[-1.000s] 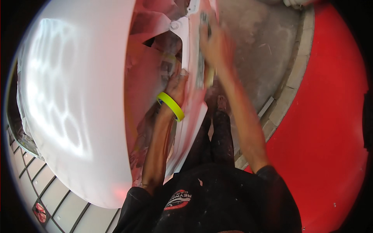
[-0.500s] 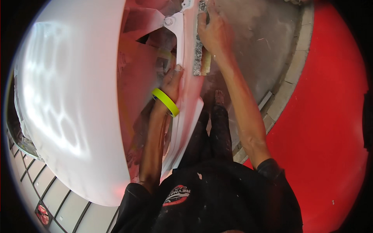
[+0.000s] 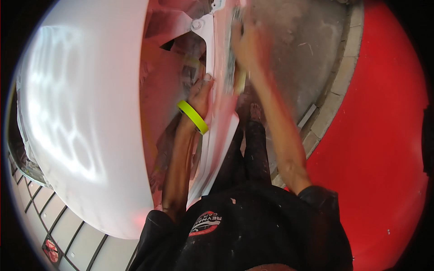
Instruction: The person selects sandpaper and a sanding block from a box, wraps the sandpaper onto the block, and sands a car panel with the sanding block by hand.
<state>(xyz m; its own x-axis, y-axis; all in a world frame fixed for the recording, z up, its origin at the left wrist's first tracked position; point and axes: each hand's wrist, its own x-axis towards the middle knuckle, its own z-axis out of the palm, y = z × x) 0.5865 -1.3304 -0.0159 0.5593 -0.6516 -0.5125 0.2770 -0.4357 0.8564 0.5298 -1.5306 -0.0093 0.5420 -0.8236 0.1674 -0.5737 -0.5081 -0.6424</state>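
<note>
My left hand (image 3: 200,92) grips the inner edge of a white painted metal flange (image 3: 219,128), with a bright yellow tape roll (image 3: 193,116) around that wrist. My right hand (image 3: 250,47) is closed on a long, narrow sanding block (image 3: 236,58) with a speckled grey side and a yellowish part, lying along the flange's right side. Both the block and that hand are smeared by motion. Left of the flange is a recess (image 3: 160,90) with pinkish dust and loose sheet-like material, beside a large glossy white car panel (image 3: 81,113).
Below my hands are my legs and bare foot (image 3: 255,113) on a grey dusty floor (image 3: 303,67), bordered by a curved concrete edge (image 3: 337,95) with a short pale strip (image 3: 307,115) by it. A large red surface (image 3: 370,158) fills the right. Light tiles with dark lines (image 3: 86,244) show lower left.
Since half a second ago my right hand and the block have shifted slightly down along the flange, toward my body, and blurred. My left hand holds the same spot on the flange.
</note>
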